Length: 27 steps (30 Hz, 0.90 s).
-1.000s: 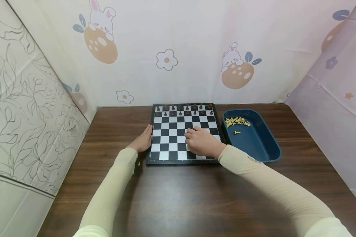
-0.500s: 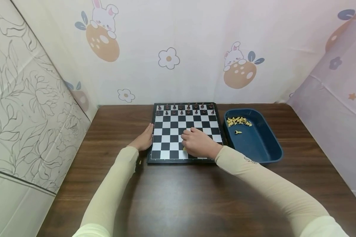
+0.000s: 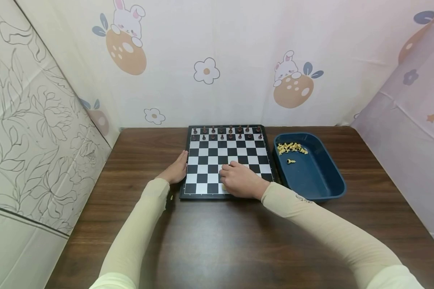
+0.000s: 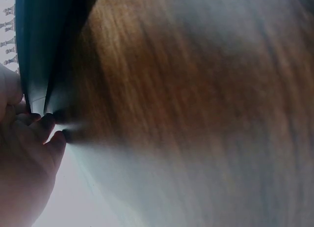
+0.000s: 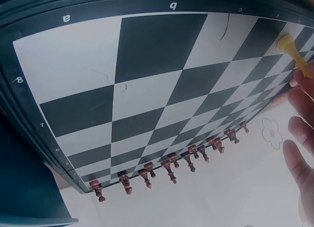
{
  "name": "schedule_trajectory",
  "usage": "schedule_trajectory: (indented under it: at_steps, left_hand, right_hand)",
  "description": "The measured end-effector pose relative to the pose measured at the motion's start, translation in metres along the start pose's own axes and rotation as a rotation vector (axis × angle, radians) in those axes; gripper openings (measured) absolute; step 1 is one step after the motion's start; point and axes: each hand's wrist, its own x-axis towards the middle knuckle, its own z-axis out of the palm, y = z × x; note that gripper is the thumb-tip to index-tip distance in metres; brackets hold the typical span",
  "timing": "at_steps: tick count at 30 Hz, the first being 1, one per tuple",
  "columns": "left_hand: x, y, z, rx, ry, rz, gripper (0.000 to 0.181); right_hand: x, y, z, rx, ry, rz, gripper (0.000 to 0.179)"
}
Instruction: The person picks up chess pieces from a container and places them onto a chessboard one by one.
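My right hand (image 3: 242, 180) is over the near rows of the black-and-white chessboard (image 3: 211, 152), just right of its middle. Between its thumb and fingers it pinches a tall yellow chess piece (image 5: 290, 49). In the right wrist view the piece's round base meets a square close to the lettered edge, and the fingertips cover its top. Along the board's left edge lies my left hand (image 3: 175, 168), its fingers extended and touching the frame. The left wrist view shows that hand's fingertips (image 4: 59, 138) against the board's dark side.
Dark red-brown chess pieces (image 3: 222, 137) stand in two rows at the board's far end. Right of the board is a blue tray (image 3: 311, 172) with a heap of yellow pieces (image 3: 289, 148) and one lying apart (image 3: 291, 161). A patterned curtain (image 3: 209, 100) rises behind the wooden table (image 3: 209, 241).
My right hand has shifted slightly left and toward the near edge of the board, with the yellow chess piece in its fingers. The left hand stays at the board's edge.
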Motion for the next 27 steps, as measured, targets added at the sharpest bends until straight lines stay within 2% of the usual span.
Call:
schedule_trajectory:
  at_steps: [8, 12, 27]
  left_hand:
    - [0.000, 0.001, 0.000, -0.003, 0.008, 0.012, 0.056]
    - [-0.001, 0.002, 0.000, -0.009, 0.009, 0.008, 0.056]
    - [-0.001, 0.001, 0.001, 0.017, 0.012, 0.028, 0.055]
  right_hand:
    - [-0.001, 0.000, 0.001, -0.029, 0.002, 0.003, 0.016]
    - [-0.003, 0.001, 0.001, -0.006, 0.027, 0.014, 0.014]
    - [-0.017, 0.013, -0.010, -0.007, 0.030, 0.066, 0.013]
